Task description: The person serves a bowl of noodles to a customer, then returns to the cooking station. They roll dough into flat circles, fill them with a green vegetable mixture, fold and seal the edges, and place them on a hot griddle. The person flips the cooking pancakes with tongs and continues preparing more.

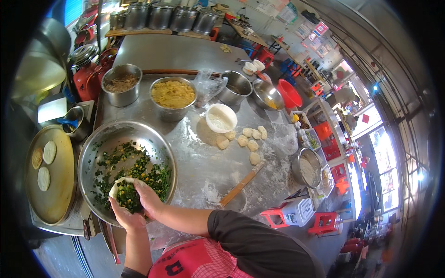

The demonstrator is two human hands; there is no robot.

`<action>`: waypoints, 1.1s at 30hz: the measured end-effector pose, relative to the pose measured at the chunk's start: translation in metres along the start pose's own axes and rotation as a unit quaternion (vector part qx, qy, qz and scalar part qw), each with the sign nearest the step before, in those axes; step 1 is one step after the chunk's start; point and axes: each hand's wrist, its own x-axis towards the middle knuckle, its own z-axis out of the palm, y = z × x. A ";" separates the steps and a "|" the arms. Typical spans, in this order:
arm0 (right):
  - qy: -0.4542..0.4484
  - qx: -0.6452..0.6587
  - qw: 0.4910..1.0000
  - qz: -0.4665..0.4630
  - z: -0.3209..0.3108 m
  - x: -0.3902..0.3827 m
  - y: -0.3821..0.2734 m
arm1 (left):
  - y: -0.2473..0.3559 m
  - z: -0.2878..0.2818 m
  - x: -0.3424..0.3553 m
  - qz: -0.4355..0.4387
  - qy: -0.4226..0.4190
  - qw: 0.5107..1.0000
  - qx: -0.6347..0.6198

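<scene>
Over a wide steel bowl [168, 153] I hold a round dough wrapper [114, 189] heaped with chopped green filling. My left hand [126, 217] cups it from below and the near side. My right hand [150, 200] curls round its right edge, and the fingers of both hands are partly hidden. Loose green filling [121, 157] with yellow bits lies in the bowl under and beyond my hands. To the right, on the floured steel table [190, 162], are several dough balls [252, 145] and a wooden rolling pin [241, 186].
A griddle [60, 194] with three flat cakes stands left of the bowl. Beyond are a pot of brown filling [125, 99], a bowl of yellow filling [172, 113] and a white flour bowl [221, 121]. A steel flour bowl [301, 178] sits at the table's right edge.
</scene>
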 end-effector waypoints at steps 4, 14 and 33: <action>0.023 -0.108 0.991 -0.077 -0.014 0.003 0.014 | -0.013 -0.006 0.012 0.084 0.064 0.986 0.130; -0.100 -0.092 0.986 -0.101 0.010 0.007 -0.044 | 0.020 0.034 -0.009 0.011 -0.075 0.997 0.006; 0.049 0.179 0.970 0.157 0.007 0.009 -0.024 | 0.031 0.002 0.010 0.414 -0.111 0.674 0.601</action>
